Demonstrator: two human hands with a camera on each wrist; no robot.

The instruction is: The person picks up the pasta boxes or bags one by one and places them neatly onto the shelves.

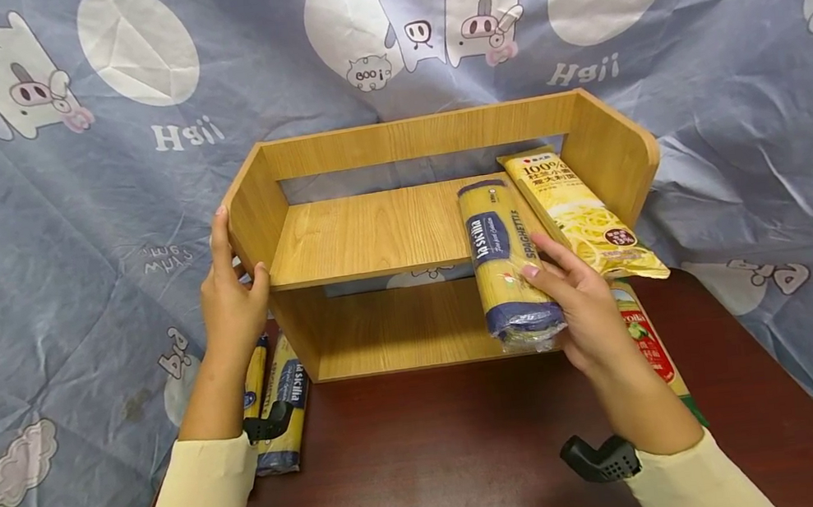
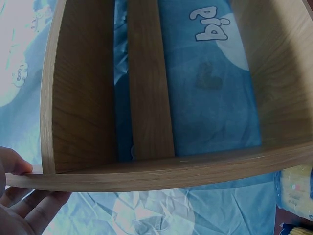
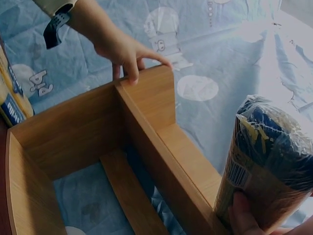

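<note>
My right hand (image 1: 583, 309) grips a blue-and-yellow pack of spaghetti (image 1: 492, 253) by its right side. The pack is tilted in front of the upper board of a wooden two-tier shelf (image 1: 367, 229); whether it touches the board I cannot tell. At the other end, my left hand (image 1: 232, 292) holds the shelf's left side panel, thumb on one face and fingers on the other in the left wrist view. Just right of the held pack, a yellow noodle packet (image 1: 573, 211) leans on the upper tier by the right side panel. In the right wrist view the clear-wrapped pack end (image 3: 274, 132) shows.
Spaghetti packs (image 1: 285, 407) lie on the dark red-brown table (image 1: 414, 467) left of the shelf. A red-and-green pasta packet (image 1: 649, 339) lies to its right, partly hidden by my right arm. Behind hangs a blue-grey printed cloth (image 1: 267, 61).
</note>
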